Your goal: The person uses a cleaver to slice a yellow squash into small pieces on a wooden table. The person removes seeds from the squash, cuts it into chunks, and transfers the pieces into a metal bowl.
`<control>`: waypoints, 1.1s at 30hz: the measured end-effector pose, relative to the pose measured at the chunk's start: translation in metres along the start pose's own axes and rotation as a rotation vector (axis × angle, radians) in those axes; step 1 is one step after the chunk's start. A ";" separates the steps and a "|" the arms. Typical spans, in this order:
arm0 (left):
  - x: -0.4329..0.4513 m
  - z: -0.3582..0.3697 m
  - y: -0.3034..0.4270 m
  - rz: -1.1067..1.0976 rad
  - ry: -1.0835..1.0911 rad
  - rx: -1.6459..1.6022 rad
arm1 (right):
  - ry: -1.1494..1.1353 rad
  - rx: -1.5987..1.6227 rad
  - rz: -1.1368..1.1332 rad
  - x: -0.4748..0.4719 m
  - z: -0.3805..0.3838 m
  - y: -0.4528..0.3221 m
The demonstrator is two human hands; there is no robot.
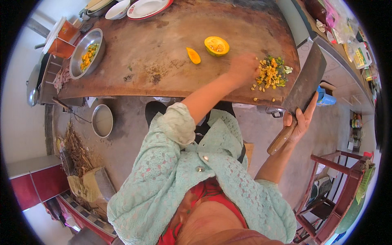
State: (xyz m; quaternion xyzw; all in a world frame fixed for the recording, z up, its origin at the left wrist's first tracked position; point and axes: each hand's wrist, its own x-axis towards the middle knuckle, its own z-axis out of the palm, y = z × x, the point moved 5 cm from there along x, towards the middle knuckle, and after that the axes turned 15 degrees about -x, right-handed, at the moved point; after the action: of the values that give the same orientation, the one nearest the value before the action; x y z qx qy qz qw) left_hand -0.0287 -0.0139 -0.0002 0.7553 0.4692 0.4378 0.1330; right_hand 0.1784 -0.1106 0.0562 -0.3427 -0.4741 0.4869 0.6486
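Note:
My left hand (243, 69) is blurred over the wooden table at the near edge of a pile of pumpkin seeds, pulp and green peel (271, 73); its fingers are too unclear to read. Held up beyond the table's right front corner, my right hand (298, 124) grips the wooden handle of a cleaver (304, 81), its broad blade pointing up and away. A cut pumpkin half (216, 46) with seeds inside lies on the table, and an orange pumpkin slice (193, 56) lies to its left, apart from it. Several loose seeds are scattered near the front edge.
On the table's left stands a metal bowl (94, 37) holding cut orange and green pieces, beside an orange bucket (62, 43). A plate (148, 7) and white bowl (118, 9) sit at the back. A metal basin (102, 121) is on the floor, a red wooden stand (332, 165) at right.

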 end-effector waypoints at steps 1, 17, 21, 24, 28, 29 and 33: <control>0.000 0.012 0.001 0.052 -0.046 0.010 | 0.013 0.001 -0.004 -0.001 -0.001 0.000; -0.065 -0.120 -0.043 -0.188 0.495 0.093 | -0.054 -0.067 0.072 -0.005 0.016 0.015; -0.077 -0.148 -0.104 -0.528 0.301 0.099 | -0.104 -0.137 0.118 -0.007 0.044 0.017; -0.076 -0.145 -0.124 -0.568 0.079 -0.151 | -0.226 -0.267 0.168 -0.006 0.075 0.016; -0.090 -0.148 -0.124 -0.464 0.168 -0.110 | -0.517 -0.460 0.246 -0.003 0.110 0.032; -0.096 -0.148 -0.121 -0.473 0.220 -0.122 | -0.602 -0.509 0.266 -0.003 0.119 0.036; -0.118 -0.156 -0.101 -0.506 0.353 -0.131 | -0.764 -0.869 0.182 -0.004 0.159 0.040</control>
State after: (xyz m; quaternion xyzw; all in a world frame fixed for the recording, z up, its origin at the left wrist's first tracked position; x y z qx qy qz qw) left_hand -0.2323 -0.0907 -0.0342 0.5169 0.6288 0.5444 0.2026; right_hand 0.0147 -0.1056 0.0686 -0.4170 -0.7991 0.3906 0.1871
